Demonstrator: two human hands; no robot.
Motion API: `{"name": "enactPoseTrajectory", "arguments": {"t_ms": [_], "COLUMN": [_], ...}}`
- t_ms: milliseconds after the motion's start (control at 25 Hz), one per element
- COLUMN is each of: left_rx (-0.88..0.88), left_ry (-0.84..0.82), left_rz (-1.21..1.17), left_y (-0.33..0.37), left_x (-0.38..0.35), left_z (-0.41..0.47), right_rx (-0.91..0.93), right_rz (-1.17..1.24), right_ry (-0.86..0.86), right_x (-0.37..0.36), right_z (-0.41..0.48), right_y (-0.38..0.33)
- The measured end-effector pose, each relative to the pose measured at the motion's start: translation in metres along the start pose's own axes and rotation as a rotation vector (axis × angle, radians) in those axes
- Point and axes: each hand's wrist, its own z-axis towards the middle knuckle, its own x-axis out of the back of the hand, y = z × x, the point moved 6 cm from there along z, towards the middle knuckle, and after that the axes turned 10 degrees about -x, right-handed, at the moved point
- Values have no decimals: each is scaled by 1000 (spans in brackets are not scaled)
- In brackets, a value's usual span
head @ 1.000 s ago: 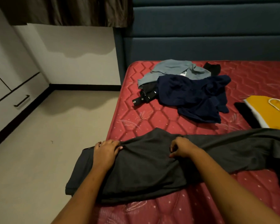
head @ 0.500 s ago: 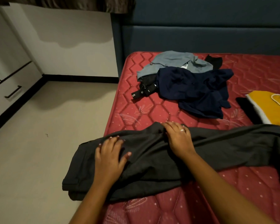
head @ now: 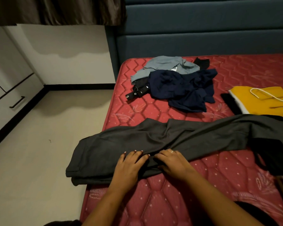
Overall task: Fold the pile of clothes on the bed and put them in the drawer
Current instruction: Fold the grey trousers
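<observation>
Trousers: your dark grey trousers (head: pixel 170 141) lie creased across the near part of the bed (head: pixel 153 201), their left end hanging over its edge
Hands: your left hand (head: pixel 129 165) and right hand (head: pixel 171 162) rest side by side on the cloth, fingers nearly straight, gripping nothing
Around: the pile (head: pixel 178 84) of navy and pale blue clothes sits nearer the headboard (head: pixel 203 41), apart from the trousers; a yellow garment (head: pixel 260 101) lies just beyond them on your right
Room: bare floor (head: pixel 39 152) on your left, reaching the closed drawer (head: pixel 11 103)
</observation>
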Motion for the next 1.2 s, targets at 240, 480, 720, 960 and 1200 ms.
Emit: {"name": "enactPoseTrajectory", "arguments": {"t_ms": [240,480,720,960,1200], "left_rx": [45,163,435,664,142], "left_ry": [140,364,330,132,165], "left_rz": [-5,-4,94,44,-227], "left_y": [8,-11,-16,6,144], "left_x": [16,38,50,33,62], "left_z": [20,5,0,12,130], "right_rx": [-3,-234,-674,-693,-571], "right_rz": [-82,-247,-308,-124,-68], "right_ry": [158,245,326,559,581], "right_x": [27,68,117,183,211], "right_z": [3,-6,-52,-61,-63], "right_y": [-5,61,155,144,106]}}
